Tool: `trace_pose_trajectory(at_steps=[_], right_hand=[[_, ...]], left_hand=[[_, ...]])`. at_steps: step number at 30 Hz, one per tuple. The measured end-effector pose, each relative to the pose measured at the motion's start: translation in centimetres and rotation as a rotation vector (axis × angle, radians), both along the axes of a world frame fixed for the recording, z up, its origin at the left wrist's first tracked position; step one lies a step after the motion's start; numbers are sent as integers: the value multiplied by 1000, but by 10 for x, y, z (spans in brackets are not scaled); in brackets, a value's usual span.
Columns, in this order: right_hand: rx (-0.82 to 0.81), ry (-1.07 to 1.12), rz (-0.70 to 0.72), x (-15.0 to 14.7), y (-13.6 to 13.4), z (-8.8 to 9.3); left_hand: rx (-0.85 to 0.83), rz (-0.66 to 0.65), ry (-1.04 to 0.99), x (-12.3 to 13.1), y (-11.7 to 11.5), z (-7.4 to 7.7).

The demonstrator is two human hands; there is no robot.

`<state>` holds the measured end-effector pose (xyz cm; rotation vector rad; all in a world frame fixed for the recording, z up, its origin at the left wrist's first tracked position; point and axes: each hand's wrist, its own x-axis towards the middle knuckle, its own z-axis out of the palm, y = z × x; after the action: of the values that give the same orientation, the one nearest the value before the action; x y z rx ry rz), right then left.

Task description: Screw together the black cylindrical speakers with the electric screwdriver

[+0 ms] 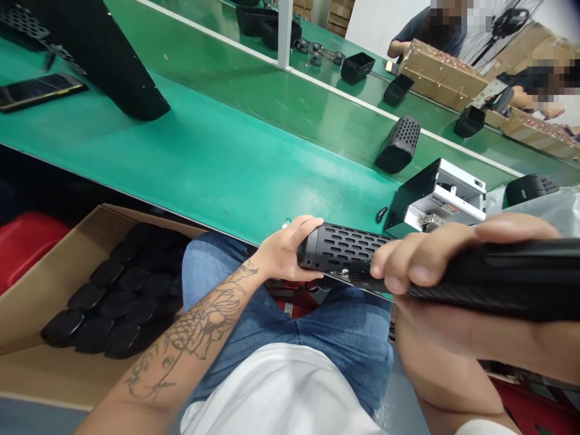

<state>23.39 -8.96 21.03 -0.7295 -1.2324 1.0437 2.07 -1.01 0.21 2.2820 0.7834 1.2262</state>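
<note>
A black slotted tube (344,246) is held level over the lap, low in the middle of the view, just off the near edge of a green worktable (203,151). Its 9 o'clock end is clamped by the left hand (283,251), thumb on top. At its 3 o'clock end, the right hand (430,260) is closed around a dark bar (521,278); whether bar and tube are joined cannot be told. At 8 o'clock a cardboard box (27,326) of rounded black caps (113,296) is seen. At 1 o'clock a black-and-white metal case (435,196) and a second slotted shell (399,145) are set on the table. At 10 o'clock a phone (38,90) is laid flat.
</note>
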Motion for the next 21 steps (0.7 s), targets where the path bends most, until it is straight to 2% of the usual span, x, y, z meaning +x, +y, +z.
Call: trace_pose_trajectory(at_steps=[3, 6, 12, 16, 21], right_hand=[[51, -23, 50, -17, 19, 1], [18, -98, 123, -22, 29, 1], [26, -113, -24, -44, 34, -5], [34, -69, -38, -51, 38, -11], [-38, -24, 27, -46, 44, -19]], left_hand=[[3, -1, -15, 2, 0, 0], [4, 5, -11, 4, 1, -1], [-8, 5, -12, 5, 0, -1], [-8, 2, -19, 6, -1, 1], [5, 12, -20, 6, -1, 2]])
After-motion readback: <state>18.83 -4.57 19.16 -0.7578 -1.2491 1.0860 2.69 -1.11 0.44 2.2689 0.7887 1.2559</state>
